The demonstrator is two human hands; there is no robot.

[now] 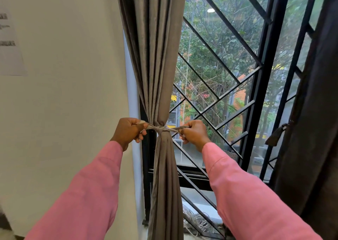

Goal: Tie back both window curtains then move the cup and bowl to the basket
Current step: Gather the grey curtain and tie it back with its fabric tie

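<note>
The grey left curtain (157,57) hangs gathered into a narrow bundle at the window's left side. A grey tie-back band (161,128) is wrapped round it with a knot at its middle. My left hand (129,132) grips the band's left end, and my right hand (194,133) grips its right end; the two ends are stretched taut away from the knot. The dark right curtain (314,122) hangs at the far right with a tie-back (276,134) dangling from its edge. No cup, bowl or basket is in view.
A window with a black diagonal metal grille (228,86) fills the middle, trees and buildings beyond it. A white wall (73,93) with a paper sheet (9,44) lies to the left. Coiled grey cable (193,221) lies on the sill.
</note>
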